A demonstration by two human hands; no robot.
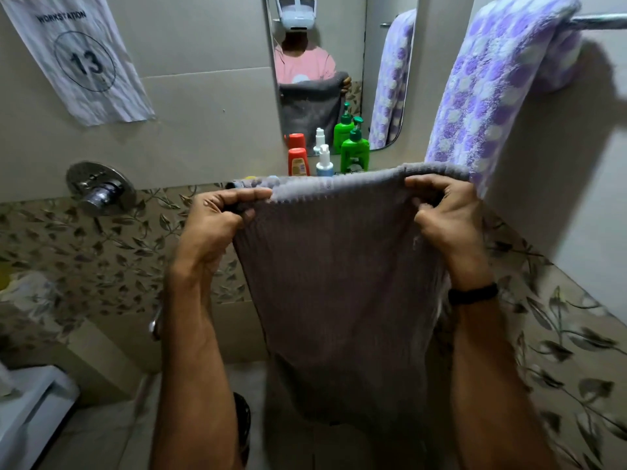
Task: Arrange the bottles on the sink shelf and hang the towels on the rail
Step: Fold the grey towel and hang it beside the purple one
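Observation:
I hold a grey ribbed towel (339, 283) spread out in front of me. My left hand (217, 225) grips its top left corner and my right hand (444, 215) grips its top right corner. The cloth hangs down between my forearms and hides the sink. Behind its top edge an orange bottle (298, 161), a white pump bottle (324, 162) and a green pump bottle (355, 152) stand upright under the mirror. A purple spotted towel (488, 93) hangs over the chrome rail (600, 20) at the upper right.
A mirror (339, 56) on the wall reflects the person, the grey towel and the bottles. A chrome tap valve (100, 188) juts from the left wall. A paper sign marked 13 (81, 59) hangs at the upper left. A white fixture (30, 412) sits at the lower left.

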